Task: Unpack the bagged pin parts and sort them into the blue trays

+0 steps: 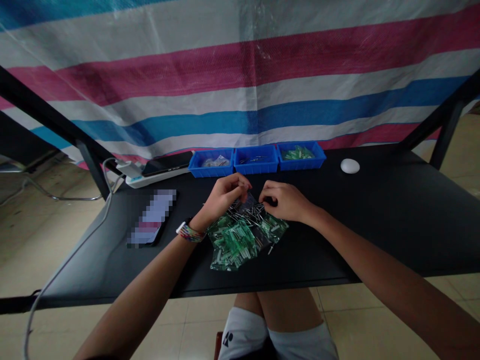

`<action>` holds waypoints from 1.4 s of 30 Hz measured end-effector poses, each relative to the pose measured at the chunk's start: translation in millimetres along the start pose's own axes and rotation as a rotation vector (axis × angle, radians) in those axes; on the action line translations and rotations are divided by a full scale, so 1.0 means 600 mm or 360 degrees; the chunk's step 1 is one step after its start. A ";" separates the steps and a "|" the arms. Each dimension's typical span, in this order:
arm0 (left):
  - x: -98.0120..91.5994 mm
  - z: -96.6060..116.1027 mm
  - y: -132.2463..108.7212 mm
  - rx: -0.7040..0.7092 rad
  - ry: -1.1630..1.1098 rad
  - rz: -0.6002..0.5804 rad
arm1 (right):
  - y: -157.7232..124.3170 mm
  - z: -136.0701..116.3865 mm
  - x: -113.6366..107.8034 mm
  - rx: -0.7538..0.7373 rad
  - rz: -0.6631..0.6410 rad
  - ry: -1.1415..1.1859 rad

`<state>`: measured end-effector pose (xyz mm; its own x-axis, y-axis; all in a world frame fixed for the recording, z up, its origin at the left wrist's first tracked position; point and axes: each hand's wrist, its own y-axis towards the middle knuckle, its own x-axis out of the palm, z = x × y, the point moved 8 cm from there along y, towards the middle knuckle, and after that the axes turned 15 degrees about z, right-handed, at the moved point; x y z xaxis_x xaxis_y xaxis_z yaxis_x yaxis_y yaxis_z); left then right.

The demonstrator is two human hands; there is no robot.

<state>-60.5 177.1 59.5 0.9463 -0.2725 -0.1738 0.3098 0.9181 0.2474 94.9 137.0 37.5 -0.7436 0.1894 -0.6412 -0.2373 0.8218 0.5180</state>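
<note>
My left hand (227, 194) is above the back of a pile of small packets, its thumb and fingers pinched together. Across from it, my right hand (284, 201) has its fingers curled to the thumb. Whatever either pinch holds is too small to make out. Between and below the hands lie loose thin metal pins (252, 214), some on a clear plastic bag (247, 201). Nearest me is a clear bag of green pieces (234, 245), and a smaller bag of green pieces (273, 227) lies under my right hand.
Three blue bins stand in a row behind: a left bin (210, 171) with a clear bag, a middle bin (257, 167) with metal pins, a right bin (303, 164) with green pieces. A phone (152, 220), a power strip (157, 177) and a white mouse (350, 166) lie around.
</note>
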 end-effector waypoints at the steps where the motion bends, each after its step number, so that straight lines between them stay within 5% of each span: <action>1: 0.001 0.000 0.000 -0.0002 0.0004 -0.0004 | -0.002 0.000 0.001 -0.0005 -0.0013 -0.0033; 7: 0.002 -0.007 -0.001 0.0039 0.0117 -0.0070 | -0.002 0.004 -0.004 0.0032 -0.0072 -0.0130; 12: -0.013 -0.001 -0.001 0.0547 0.0833 -0.0014 | 0.002 0.007 -0.007 0.0080 -0.0106 -0.0110; 15: -0.008 -0.005 -0.004 0.0661 0.0990 -0.0053 | 0.003 0.009 -0.008 0.0070 -0.0123 -0.0094; 26: 0.009 -0.015 -0.005 0.0543 0.0820 -0.0167 | 0.014 -0.003 -0.029 0.0023 0.0203 0.0096; 33: 0.005 -0.039 0.004 0.0317 0.0631 -0.0099 | 0.012 -0.002 -0.023 -0.0012 0.0309 0.0222; 42: 0.000 -0.025 0.001 0.0271 0.0507 -0.0014 | 0.015 -0.001 -0.030 0.0040 0.0397 0.0352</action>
<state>-61.7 182.2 45.5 0.8756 -0.1523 -0.4584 0.3542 0.8477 0.3950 105.9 140.7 54.0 -0.8951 0.2678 -0.3565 -0.0173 0.7781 0.6279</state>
